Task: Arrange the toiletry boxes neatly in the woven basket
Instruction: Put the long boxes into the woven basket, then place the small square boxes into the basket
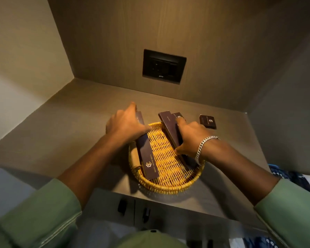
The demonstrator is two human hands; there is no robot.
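I have each hand, left hand [127,125] and right hand [190,140], gripping long toiletry boxes [147,154] in the woven basket [168,185]; next I'd fetch the small box [208,121] off the table [79,122].

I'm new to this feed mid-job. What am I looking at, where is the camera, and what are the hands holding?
There is no machine: a person wearing a head camera looks down at their own hands. A woven basket sits on a brown counter. The left hand grips one long dark box lying over the basket's left side. The right hand holds more long boxes on edge at the right side. One small square box lies outside, on the counter. A black wall socket is behind.
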